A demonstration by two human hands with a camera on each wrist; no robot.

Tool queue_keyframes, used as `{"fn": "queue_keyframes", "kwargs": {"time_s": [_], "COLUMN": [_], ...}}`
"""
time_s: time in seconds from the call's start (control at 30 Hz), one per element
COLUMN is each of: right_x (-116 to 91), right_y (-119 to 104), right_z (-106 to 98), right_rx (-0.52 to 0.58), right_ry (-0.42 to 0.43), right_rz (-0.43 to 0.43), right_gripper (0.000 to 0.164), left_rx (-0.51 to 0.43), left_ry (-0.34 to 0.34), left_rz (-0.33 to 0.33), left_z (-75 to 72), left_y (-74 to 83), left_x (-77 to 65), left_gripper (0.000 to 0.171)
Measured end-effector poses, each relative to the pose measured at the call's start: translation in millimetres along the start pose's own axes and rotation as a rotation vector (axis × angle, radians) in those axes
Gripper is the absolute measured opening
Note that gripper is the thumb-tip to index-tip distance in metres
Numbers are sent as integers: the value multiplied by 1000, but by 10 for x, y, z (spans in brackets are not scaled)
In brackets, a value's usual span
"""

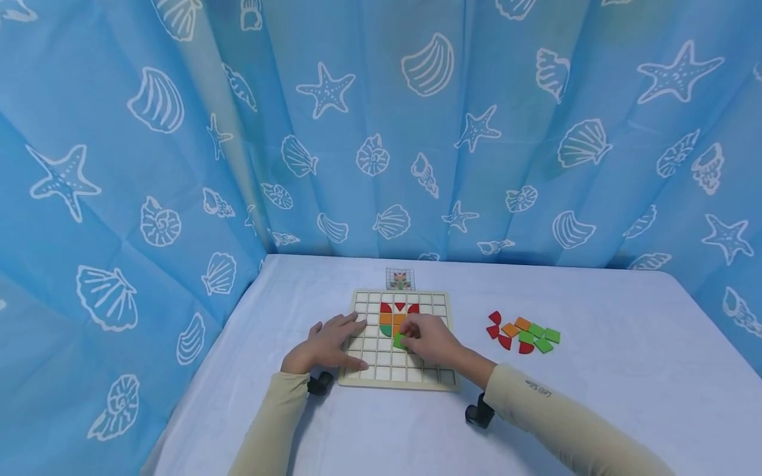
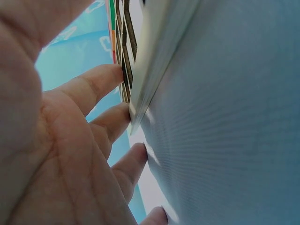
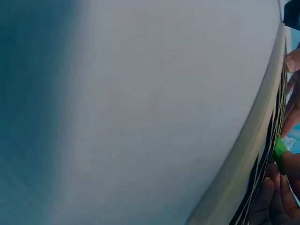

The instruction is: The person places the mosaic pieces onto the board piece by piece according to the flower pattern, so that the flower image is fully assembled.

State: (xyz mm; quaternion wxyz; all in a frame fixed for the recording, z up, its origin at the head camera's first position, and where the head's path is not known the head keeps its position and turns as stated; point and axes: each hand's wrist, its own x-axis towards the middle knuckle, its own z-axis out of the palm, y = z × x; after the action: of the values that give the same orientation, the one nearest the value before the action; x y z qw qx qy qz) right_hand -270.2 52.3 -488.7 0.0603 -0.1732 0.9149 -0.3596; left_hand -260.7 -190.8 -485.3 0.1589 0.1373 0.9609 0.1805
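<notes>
A wooden grid board (image 1: 428, 387) lies on the table, with red, orange and green pieces set in its upper middle cells. My right hand (image 1: 433, 340) is over the board and pinches a light green tile (image 1: 399, 341), just below the orange pieces (image 1: 387, 319). In the right wrist view the green tile (image 3: 280, 152) is tilted at the board's surface, between thumb and fingers. My left hand (image 1: 330, 342) rests with spread fingers at the board's left edge. Its thumb and some fingertips touch the board, while other fingertips (image 2: 140, 152) reach the cloth beside it.
Right of the board lies a loose group of pieces: red quarter-rounds (image 1: 505, 342), orange squares (image 1: 522, 323) and green squares (image 1: 544, 345). A small pattern card (image 1: 400, 279) sits behind the board's far edge. A blue shell-print curtain (image 1: 369, 198) hangs behind the white-covered table (image 1: 595, 370).
</notes>
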Motion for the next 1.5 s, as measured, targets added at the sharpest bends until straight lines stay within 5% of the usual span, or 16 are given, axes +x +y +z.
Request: {"fn": "queue_keyframes", "kwargs": {"time_s": [0.73,1.03,1.5], "right_x": [24,-11,-56], "right_y": [-9,-18,91], "right_z": [-22,-49,-190], "right_rx": [-55,-40,140], "right_ry": [-57,-79,-98], "right_rz": [-43,0,-6], "right_gripper": [10,10,15], "left_rx": [4,-5,-7], "left_ry": [-12,-18,2], "left_rz": [-13,2,9], "left_z": [-62,-26,46], "left_y": [20,13,-17], "left_x": [14,26,6], "left_gripper": [93,92,92]}}
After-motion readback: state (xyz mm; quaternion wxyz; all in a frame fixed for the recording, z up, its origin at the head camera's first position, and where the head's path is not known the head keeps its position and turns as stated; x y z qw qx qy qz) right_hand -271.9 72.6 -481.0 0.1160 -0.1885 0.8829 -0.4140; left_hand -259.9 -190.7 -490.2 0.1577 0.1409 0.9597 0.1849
